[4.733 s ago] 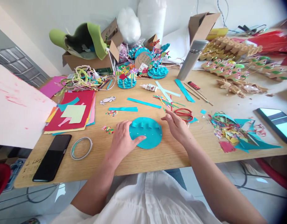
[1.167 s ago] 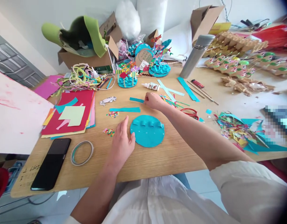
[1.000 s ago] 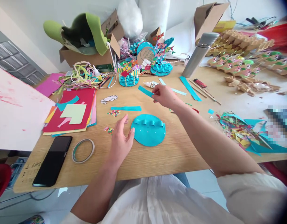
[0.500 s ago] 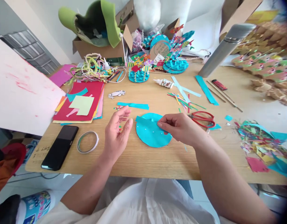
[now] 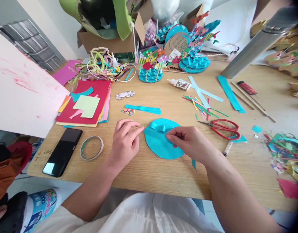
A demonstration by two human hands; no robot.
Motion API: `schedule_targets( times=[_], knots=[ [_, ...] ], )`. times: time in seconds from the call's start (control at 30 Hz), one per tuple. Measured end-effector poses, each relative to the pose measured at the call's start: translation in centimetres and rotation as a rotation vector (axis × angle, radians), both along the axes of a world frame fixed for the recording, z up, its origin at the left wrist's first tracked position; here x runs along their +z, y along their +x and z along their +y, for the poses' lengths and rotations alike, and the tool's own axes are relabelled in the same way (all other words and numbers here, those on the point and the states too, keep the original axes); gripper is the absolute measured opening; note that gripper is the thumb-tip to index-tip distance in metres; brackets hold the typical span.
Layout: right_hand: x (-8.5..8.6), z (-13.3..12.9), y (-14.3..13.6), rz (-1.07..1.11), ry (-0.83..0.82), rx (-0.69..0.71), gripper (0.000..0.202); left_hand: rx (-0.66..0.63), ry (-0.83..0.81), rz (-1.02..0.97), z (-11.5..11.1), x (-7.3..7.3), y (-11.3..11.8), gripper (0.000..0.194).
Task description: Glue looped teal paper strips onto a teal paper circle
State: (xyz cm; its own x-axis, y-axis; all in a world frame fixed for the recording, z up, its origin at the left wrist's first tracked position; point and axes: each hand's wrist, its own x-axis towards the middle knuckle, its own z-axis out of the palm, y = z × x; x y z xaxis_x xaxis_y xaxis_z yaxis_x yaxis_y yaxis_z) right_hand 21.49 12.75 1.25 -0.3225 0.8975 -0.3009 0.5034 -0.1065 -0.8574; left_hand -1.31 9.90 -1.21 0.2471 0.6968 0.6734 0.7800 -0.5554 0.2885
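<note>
A blue disc (image 5: 160, 147) lies on the table in front of me. Across its upper part runs a blue strip (image 5: 155, 133), with a small raised blue loop behind it. The strip's left end meets the fingertips of my left hand (image 5: 126, 139), whose thumb and forefinger come together on it. My right hand (image 5: 187, 140) pinches the strip over the disc's right side, and a blue tail (image 5: 193, 164) hangs below that hand. Red scissors (image 5: 225, 128) lie to the right. Behind the disc are more blue strips (image 5: 142, 109) and tiny colored bits (image 5: 128, 112).
Left are a phone (image 5: 62, 152), a tape roll (image 5: 92, 148) and stacked colored paper (image 5: 66, 111). A glue bottle (image 5: 181, 84), thin paper strips (image 5: 199, 105) and a grey flask (image 5: 250, 48) stand or lie beyond. Paper scraps (image 5: 284, 155) are at the right.
My left hand has closed its fingers at the strip's left end. The blue tail now shows below my right hand. The view has shifted, so objects at the right sit farther right.
</note>
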Motion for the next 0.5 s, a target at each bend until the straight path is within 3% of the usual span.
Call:
schedule_targets(
  times=[0.5],
  knots=[
    [-0.96,0.15,-0.36,-0.032,-0.026,-0.024,0.026,0.011,-0.238,0.11,0.01,-0.23,-0.19,0.037]
  ],
)
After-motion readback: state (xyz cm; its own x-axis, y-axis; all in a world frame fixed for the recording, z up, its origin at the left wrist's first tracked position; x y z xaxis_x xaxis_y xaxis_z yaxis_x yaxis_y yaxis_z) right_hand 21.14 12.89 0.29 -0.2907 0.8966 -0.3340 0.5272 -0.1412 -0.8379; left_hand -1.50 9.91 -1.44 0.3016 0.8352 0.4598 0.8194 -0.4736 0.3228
